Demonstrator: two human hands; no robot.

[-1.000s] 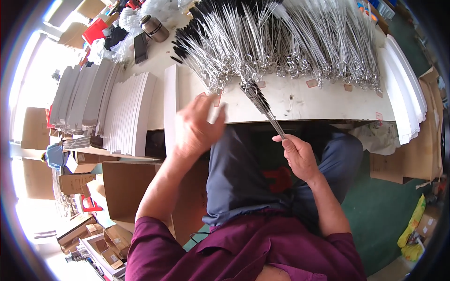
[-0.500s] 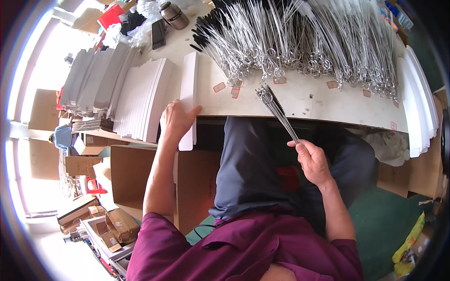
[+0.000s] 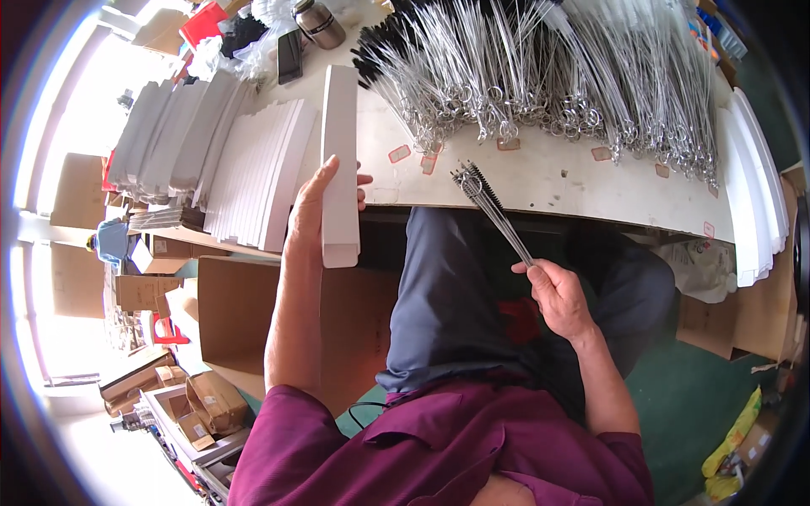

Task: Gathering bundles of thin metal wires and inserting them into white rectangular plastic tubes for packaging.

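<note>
My left hand (image 3: 314,196) is closed round a long, narrow white box (image 3: 341,152), its thumb along the near side and fingertips showing past the far side. The box is raised over the table's front edge, a flap at its lower end. In my right hand (image 3: 558,295) is a small bunch of wire tube brushes (image 3: 498,221), pinched by the stems. Their dark bristles and looped ends point up and left, just over the table edge. Across the back of the table lies a large heap of similar brushes (image 3: 523,84), ring ends facing me.
Stacked white flat boxes (image 3: 257,173) stand left on the table (image 3: 456,187), and more white cartons (image 3: 751,194) at the right edge. A phone (image 3: 289,57) and a metal flask (image 3: 319,24) sit at the back left. Below left stands an open cardboard box (image 3: 240,312).
My left hand has gripped and lifted the white box off the table, and the box now looks fuller. The brushes in my right hand have shifted slightly left and down.
</note>
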